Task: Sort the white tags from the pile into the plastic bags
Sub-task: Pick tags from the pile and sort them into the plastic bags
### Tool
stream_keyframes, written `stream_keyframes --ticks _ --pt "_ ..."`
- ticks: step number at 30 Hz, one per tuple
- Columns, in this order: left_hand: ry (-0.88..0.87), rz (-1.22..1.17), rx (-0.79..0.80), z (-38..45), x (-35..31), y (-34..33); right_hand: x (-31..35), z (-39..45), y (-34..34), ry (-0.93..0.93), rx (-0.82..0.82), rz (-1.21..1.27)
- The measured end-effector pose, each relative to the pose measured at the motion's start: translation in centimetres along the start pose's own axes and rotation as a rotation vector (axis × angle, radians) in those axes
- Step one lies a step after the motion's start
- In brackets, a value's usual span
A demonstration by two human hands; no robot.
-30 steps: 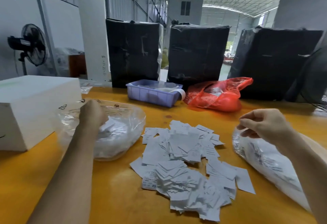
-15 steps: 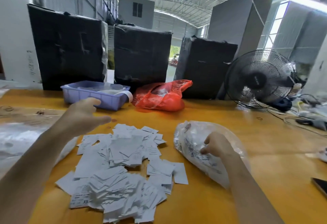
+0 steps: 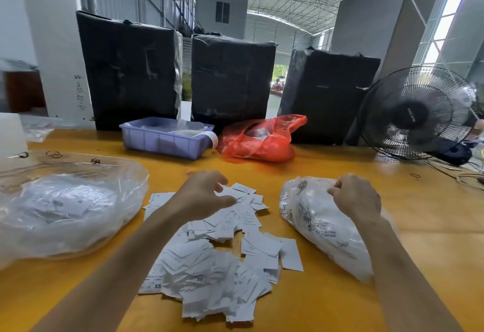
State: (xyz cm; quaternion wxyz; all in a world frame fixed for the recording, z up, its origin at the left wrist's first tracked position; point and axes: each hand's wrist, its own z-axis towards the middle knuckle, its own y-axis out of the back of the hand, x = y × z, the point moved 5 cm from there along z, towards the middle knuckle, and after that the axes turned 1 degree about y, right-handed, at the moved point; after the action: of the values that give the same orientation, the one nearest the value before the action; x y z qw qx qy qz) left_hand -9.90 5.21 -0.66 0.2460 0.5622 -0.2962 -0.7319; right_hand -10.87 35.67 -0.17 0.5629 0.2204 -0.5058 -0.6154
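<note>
Now: left hand [image 3: 203, 195] spread loosely above white tags [image 3: 209, 258], gripping nothing; right hand [image 3: 356, 198] pinching plastic bag [image 3: 317, 221]. Careless grabbing risks scattering tags across worktop [image 3: 419, 227].

There are two clear plastic bags, one on the left [image 3: 65, 208] and one on the right [image 3: 322, 224]. One pile of white tags [image 3: 217, 261] lies between them. Far back stand three black boxes [image 3: 230, 77], one purple tray [image 3: 165, 139], one red bag [image 3: 259, 139] and one fan [image 3: 416, 113].
</note>
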Motion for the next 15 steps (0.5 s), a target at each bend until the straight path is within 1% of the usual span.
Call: stream_keyframes --ticks 2,4,6,7,8,9,10,11,12,13,14,15 --pt "0.001 -0.018 0.014 -0.1 -0.2 -0.3 0.4 -0.3 1.0 0.015 -0.077 0.027" --pt "-0.001 -0.037 0.024 -0.1 -0.3 -0.5 0.9 -0.6 1.8 0.015 -0.122 0.074" --pt "-0.008 -0.060 0.036 -0.1 -0.5 -0.8 1.9 -0.9 2.4 0.055 -0.137 0.186" --pt "-0.014 -0.071 0.044 -0.1 -0.5 -0.9 2.6 -1.0 2.5 0.093 -0.121 0.279" --pt "-0.021 -0.081 0.055 -0.1 -0.6 -1.1 3.5 -1.3 2.6 0.119 -0.069 0.427" --pt "-0.026 -0.099 0.065 0.0 -0.7 -1.2 4.6 -1.8 2.5 0.123 0.040 0.632" --pt "-0.019 -0.150 0.076 0.0 -0.8 -1.4 5.9 -2.4 2.2 0.113 0.192 0.858" --pt "0.009 -0.260 0.094 0.0 -0.9 -1.6 7.3 -3.3 1.7 0.096 0.366 1.055" --pt "0.057 -0.413 0.119 0.0 -1.0 -1.8 8.7 -4.3 1.3 0.087 0.518 1.191" --pt "0.115 -0.570 0.144 -0.1 -1.1 -1.9 9.8 -5.1 0.9 0.096 0.619 1.247" --pt "0.159 -0.696 0.165 -0.2 -1.1 -2.0 10.8 -5.7 0.6 0.120 0.674 1.257" --pt "0.183 -0.766 0.179 -0.2 -1.1 -2.0 11.4 -6.1 0.3 0.144 0.700 1.246"
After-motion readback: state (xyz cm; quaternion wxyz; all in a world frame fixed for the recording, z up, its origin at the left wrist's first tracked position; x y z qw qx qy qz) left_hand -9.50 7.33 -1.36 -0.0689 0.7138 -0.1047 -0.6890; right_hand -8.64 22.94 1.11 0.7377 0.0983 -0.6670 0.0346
